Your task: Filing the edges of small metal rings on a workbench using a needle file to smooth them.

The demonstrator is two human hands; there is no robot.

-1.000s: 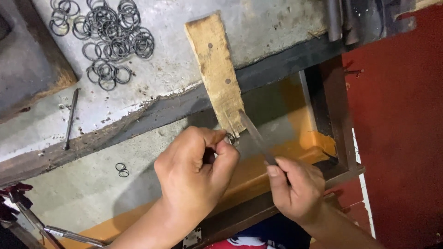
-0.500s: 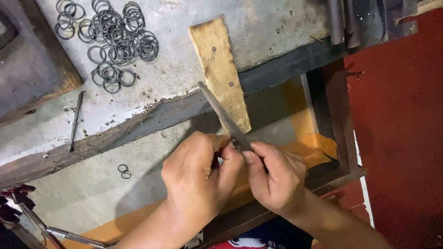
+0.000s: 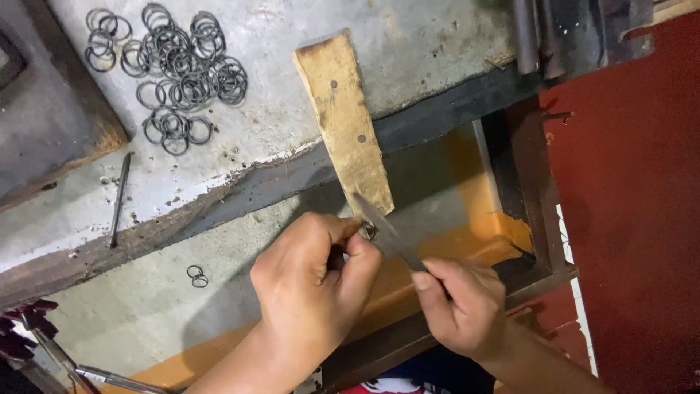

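Head view, single frame. Left hand [image 3: 313,281], lower centre of frame, is curled shut, thumb and forefinger pinching a small metal ring [image 3: 368,231] just below the lower end of the wooden strip [image 3: 343,120]. Right hand [image 3: 463,306], lower right of centre, is closed around the handle end of a thin flat file [image 3: 386,233]; the blade runs up and to the left, its tip meeting the ring and the strip's bottom edge. The two hands sit near each other but do not touch. The strip lies tilted on the grey worktop [image 3: 408,51] and overhangs its dark front edge. Upper left: a loose pile of rings [image 3: 175,73], well apart from the hands. A thin dark rod [image 3: 119,197] lies near the worktop's front edge at left. Two linked rings [image 3: 197,276] rest on the lower grey surface, left of the left hand, with open room between. A red panel [image 3: 627,204] bounds the right side.
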